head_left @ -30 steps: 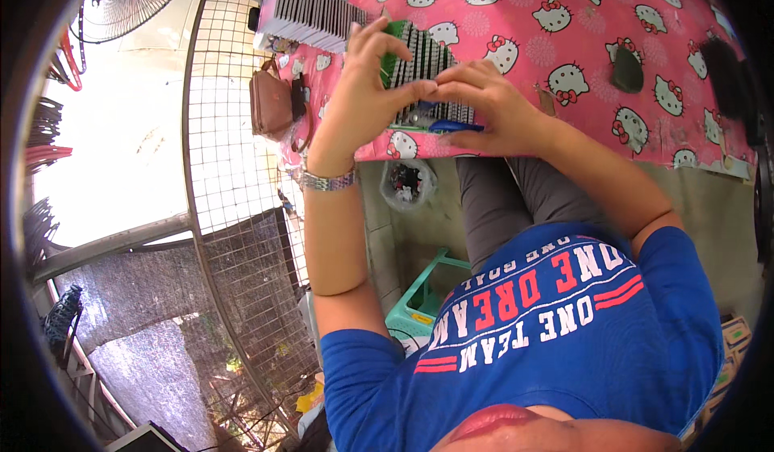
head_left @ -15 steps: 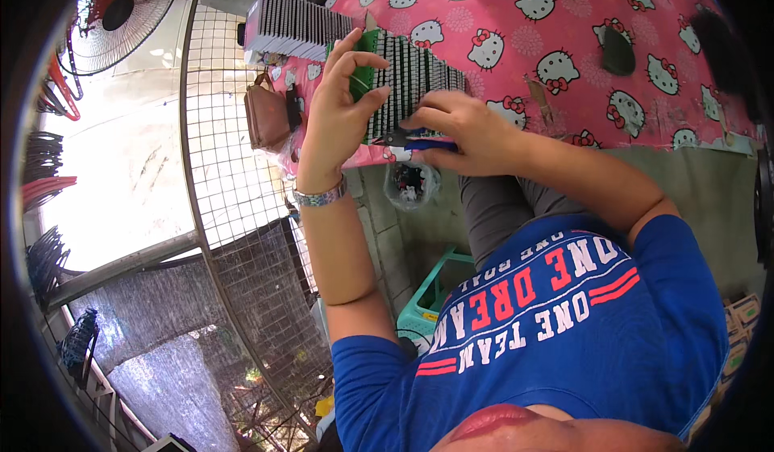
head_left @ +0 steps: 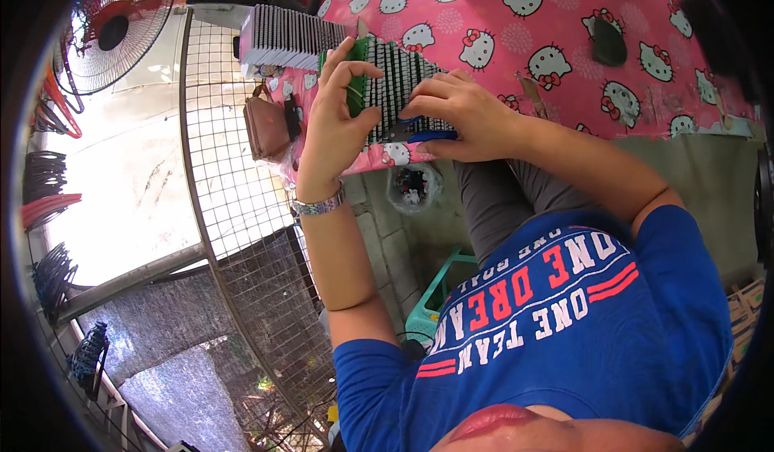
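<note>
**A:** What are the hands doing?

**B:** The left hand is curled around a green flat piece, thumb on one side and fingers closed over its top edge, propping it upright at the near edge of the pink cartoon-cat tablecloth. Held on edge like that, its face stays turned toward the other hand.

**A:** And the right hand?

**B:** The right hand is closed over a small blue-handled tool, only the handle end showing under the fingers. I cannot tell what kind of tool it is. It lies against a long row of thin dark and white slats packed side by side on the cloth, just beside the green piece.

**A:** Why so close to the edge?

**B:** Probably so both forearms can reach in from the lap; the person sits below table height.

**A:** Anything else nearby?

**B:** A second, similar striped row lies further along the cloth. A brown leather pouch hangs on a wire mesh fence, and a small clear container sits on the floor beneath the table.
</note>
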A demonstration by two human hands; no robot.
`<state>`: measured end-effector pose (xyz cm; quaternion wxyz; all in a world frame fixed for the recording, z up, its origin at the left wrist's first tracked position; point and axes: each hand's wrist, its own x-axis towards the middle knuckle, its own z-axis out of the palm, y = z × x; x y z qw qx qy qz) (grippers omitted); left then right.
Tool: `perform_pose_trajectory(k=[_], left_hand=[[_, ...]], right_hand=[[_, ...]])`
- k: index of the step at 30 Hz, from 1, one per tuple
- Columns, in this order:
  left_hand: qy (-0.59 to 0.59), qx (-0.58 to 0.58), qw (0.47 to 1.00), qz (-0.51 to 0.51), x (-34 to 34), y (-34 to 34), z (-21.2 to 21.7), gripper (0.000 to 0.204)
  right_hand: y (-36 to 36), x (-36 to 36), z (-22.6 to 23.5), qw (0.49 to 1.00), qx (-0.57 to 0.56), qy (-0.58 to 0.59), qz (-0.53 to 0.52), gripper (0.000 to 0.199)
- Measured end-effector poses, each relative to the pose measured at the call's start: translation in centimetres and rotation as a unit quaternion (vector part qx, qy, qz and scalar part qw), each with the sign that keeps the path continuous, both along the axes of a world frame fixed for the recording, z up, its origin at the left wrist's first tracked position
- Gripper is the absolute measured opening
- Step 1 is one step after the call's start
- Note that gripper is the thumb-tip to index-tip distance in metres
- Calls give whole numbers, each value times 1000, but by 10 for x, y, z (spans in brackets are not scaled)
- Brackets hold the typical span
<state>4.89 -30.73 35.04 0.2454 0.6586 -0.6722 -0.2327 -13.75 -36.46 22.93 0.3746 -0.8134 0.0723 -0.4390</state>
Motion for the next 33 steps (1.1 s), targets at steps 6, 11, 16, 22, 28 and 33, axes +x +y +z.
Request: perform_pose_trajectory(k=[6,11,16,22,28,33], left_hand=[[-23,1,1000,-14,-2,1,0,53],[-157,-19,987,6,-17,3,3,63],[-174,-20,984,-13,-12,2,2,60],[-160,-11,987,-23,-10,-1,2,58],[-135,2,991,-24,-7,1,3,55],[-154,2,987,-35,-10,0,2,57]], right_hand=[[-6,-5,10,855,397,193,273,37],[-8,-3,-3,999,-38,5,-4,37],[-15,-3,7,994,30,74,81,35],[-6,-6,-10,979,137,89,124,34],[-9,-1,4,998,-13,59,18,37],[-14,-4,8,876,345,205,266,39]])
